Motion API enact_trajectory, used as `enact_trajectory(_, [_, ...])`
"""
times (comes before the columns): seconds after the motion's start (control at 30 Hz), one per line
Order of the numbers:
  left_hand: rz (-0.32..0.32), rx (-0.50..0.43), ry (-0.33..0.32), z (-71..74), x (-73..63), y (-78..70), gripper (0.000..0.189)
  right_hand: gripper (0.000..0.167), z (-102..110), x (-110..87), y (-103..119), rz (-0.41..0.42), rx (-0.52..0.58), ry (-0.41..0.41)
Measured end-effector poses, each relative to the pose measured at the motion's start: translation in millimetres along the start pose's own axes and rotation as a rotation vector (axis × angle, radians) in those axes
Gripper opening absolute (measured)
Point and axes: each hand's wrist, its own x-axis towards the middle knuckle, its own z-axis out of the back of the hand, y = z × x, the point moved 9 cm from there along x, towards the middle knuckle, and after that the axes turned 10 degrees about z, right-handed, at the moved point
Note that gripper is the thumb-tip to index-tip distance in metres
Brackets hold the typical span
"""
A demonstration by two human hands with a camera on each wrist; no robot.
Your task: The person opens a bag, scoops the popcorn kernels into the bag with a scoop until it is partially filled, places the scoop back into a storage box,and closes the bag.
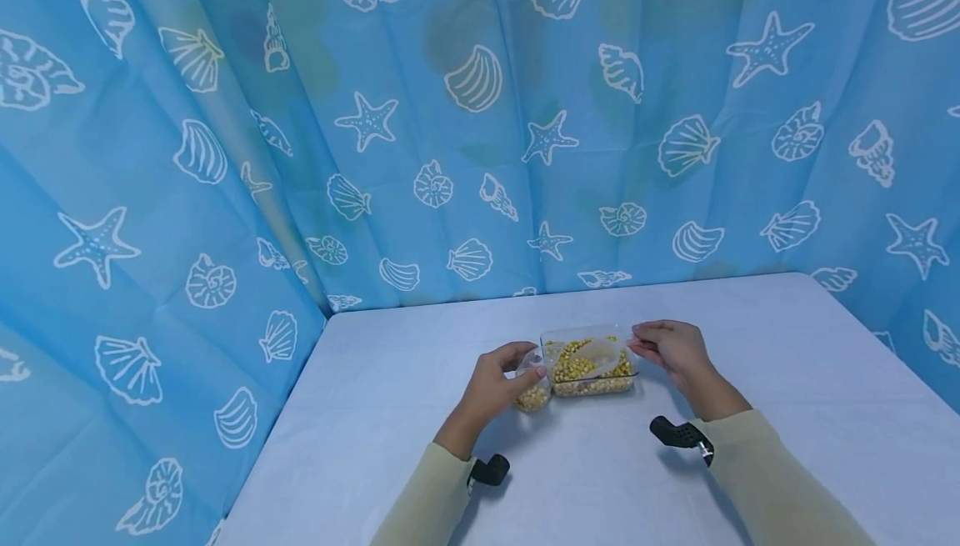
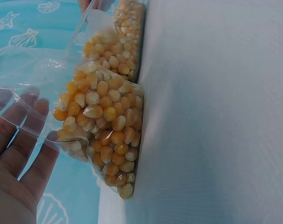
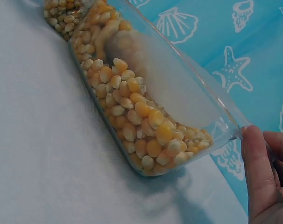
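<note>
A clear plastic bag of corn kernels [image 2: 106,112] stands on the table, and my left hand [image 1: 491,379] holds its upper part between thumb and fingers. Right beside it is a clear rectangular container [image 1: 546,338], part filled with yellow and pale corn kernels [image 3: 132,109]. A whitish translucent scoop [image 3: 179,88] lies among the kernels, tilted against the container's far side. At the container's right end my right hand [image 1: 675,354] pinches what looks like the scoop's handle, close to the rim. The fingers partly hide that end.
A white cloth covers the table [image 1: 405,413]. Behind and to the left hangs a blue curtain [image 1: 450,137] printed with white shells and starfish, close to the table's back edge. Black wrist cameras [image 1: 491,470] sit on both forearms.
</note>
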Motion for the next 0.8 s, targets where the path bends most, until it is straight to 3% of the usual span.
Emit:
enact_trajectory(0.27, [-0.026, 0.031, -0.009, 0.1, -1.2, -3.6, 0.053, 0.041, 6, -2.6, -11, -0.047, 0.101, -0.053])
enact_trajectory(0.57, [-0.051, 0.016, -0.008, -0.3, -1.5, -3.0, 0.055, 0.048, 8, -6.7, -30, -0.139, 0.346, -0.101])
enact_trajectory(0.8, [-0.044, 0.017, -0.014, 0.7, -0.6, -3.0, 0.053, 0.030, 9, -9.2, -37, -0.165, 0.429, -0.128])
